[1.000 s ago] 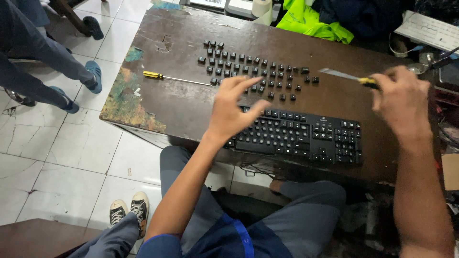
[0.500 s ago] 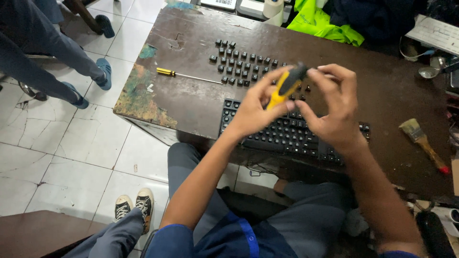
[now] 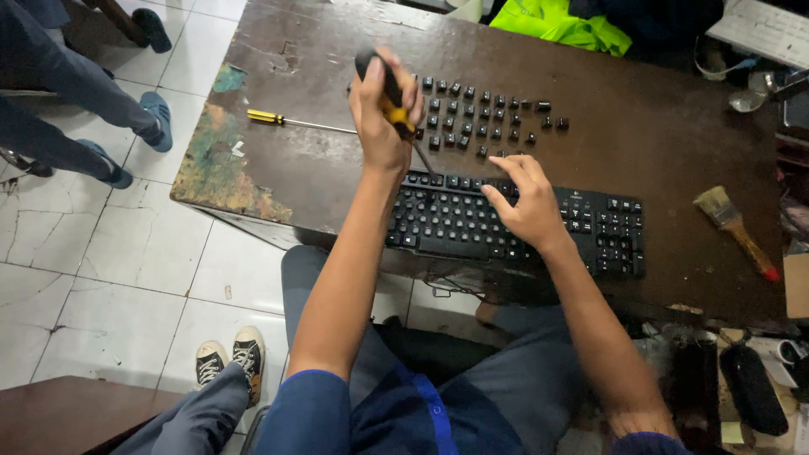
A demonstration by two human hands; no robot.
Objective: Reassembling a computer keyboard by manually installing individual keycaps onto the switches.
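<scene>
A screwdriver (image 3: 394,99) with a black and yellow handle is gripped in the closed left hand (image 3: 383,109), fist upright, and its thin shaft is angled down so that the tip meets the upper left edge of the black keyboard (image 3: 514,223). The right hand (image 3: 527,198) is laid on the middle of the keyboard, fingers spread and loosely curved, with nothing held in it; the board appears to be steadied by it.

Just behind the keyboard, a good number of loose black keycaps (image 3: 484,118) are set out in rough rows on the brown desk (image 3: 657,126). From this it can be judged that a fair share of the keys has already been lifted off. Most of the keyboard is seen with its caps in place, though the upper rows under and near the right hand cannot be read clearly. The work is judged to be partly done, with far more caps left on the board than lie on the desk.

Further out, a second, slimmer screwdriver (image 3: 299,122) with a yellow handle lies untouched to the left of the keycaps, and a paintbrush (image 3: 733,221) rests well apart to the right of the keyboard.
</scene>
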